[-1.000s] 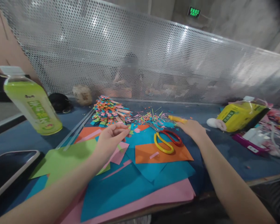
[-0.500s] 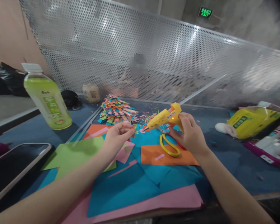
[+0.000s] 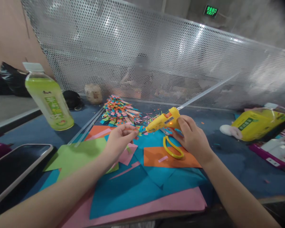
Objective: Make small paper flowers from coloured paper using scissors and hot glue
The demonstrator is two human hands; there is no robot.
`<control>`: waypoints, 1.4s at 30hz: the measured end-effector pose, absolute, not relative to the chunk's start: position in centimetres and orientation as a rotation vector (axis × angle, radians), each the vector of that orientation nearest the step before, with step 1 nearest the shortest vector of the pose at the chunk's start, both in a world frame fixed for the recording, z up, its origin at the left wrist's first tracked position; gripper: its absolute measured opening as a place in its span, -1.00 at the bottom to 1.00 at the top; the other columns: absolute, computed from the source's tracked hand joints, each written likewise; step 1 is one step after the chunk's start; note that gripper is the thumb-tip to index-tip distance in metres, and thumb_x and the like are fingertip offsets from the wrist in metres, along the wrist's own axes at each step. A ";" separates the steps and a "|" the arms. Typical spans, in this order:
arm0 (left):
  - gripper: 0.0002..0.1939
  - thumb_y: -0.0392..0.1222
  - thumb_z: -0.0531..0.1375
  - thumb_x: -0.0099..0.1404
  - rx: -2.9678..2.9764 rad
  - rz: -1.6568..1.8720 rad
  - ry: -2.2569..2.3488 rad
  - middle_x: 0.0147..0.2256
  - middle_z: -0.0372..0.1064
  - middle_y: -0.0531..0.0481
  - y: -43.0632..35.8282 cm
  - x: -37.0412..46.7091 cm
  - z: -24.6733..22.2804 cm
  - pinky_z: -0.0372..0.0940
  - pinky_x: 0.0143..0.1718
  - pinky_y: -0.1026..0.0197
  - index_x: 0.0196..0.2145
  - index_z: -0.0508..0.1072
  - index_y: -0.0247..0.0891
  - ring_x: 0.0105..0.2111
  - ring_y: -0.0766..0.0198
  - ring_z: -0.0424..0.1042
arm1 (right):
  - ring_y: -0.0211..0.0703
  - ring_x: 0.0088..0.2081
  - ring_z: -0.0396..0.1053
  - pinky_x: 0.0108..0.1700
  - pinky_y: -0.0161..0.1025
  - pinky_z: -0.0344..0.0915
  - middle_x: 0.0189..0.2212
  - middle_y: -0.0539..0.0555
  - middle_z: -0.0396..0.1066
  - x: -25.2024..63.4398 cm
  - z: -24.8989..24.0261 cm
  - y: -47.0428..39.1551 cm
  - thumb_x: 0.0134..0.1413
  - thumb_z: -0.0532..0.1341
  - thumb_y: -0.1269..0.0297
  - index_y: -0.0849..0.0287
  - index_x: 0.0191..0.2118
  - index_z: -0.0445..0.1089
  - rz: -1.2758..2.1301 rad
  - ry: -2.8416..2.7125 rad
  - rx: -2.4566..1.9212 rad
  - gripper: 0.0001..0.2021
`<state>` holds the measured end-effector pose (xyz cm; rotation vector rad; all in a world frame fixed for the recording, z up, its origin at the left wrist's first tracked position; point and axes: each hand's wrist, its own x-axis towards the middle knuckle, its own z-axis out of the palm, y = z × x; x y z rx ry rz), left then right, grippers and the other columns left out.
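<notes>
My right hand (image 3: 192, 136) is wrapped round the handle of a yellow hot glue gun (image 3: 162, 122), whose small orange light glows. A long clear glue stick (image 3: 206, 91) juts from its back. The nozzle points left, close to the fingertips of my left hand (image 3: 122, 139). Those fingers are pinched together on a small strip of coloured paper (image 3: 139, 129), its exact shape hard to make out. Just behind stands a cone of layered paper strips (image 3: 120, 110) in orange, blue, pink and green. Scissors with a yellow handle loop (image 3: 173, 152) lie under the glue gun, partly covered by my right hand.
Blue paper (image 3: 123, 190), green paper (image 3: 83, 155) and orange paper (image 3: 154, 161) sheets spread before me. A drink bottle (image 3: 53, 104) and a phone (image 3: 16, 171) are at left. At right lie a yellow packet (image 3: 254, 126) and a magenta tray (image 3: 270, 156). A perforated metal screen (image 3: 156, 63) stands behind.
The glue gun has shifted left and slightly down, bringing its nozzle nearer my left fingertips. My left hand stays almost where it was.
</notes>
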<state>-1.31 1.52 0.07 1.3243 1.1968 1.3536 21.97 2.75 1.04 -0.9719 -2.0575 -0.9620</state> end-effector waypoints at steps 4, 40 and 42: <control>-0.76 -0.14 0.26 -0.06 1.320 1.352 1.212 -0.63 0.36 0.08 1.6 -1.3 0.1 0.19 -0.55 0.33 -0.44 0.34 -0.29 -0.58 0.35 0.36 | -0.03 -0.15 0.33 -0.26 -0.19 0.38 -0.19 0.24 0.27 22.1 1.0 2.6 0.13 0.00 0.20 0.19 -0.02 0.07 -0.958 -2.060 -0.967 -0.69; -0.81 -0.19 0.24 -0.02 1.295 1.339 1.223 -0.64 0.35 0.13 1.8 -1.5 0.0 0.18 -0.54 0.36 -0.44 0.34 -0.29 -0.57 0.39 0.34 | -0.09 -0.29 0.37 -0.36 -0.26 0.39 -0.27 0.23 0.33 22.1 1.5 2.3 0.06 0.10 0.31 0.28 -0.10 0.13 -1.172 -2.007 -0.821 -0.72; -0.80 -0.19 0.25 -0.03 1.294 1.339 1.222 -0.64 0.35 0.12 1.8 -1.5 0.0 0.18 -0.54 0.36 -0.43 0.34 -0.29 -0.57 0.39 0.34 | -0.09 -0.27 0.36 -0.35 -0.25 0.39 -0.26 0.22 0.32 22.2 1.5 2.3 0.06 0.10 0.32 0.27 -0.09 0.13 -1.159 -2.006 -0.829 -0.72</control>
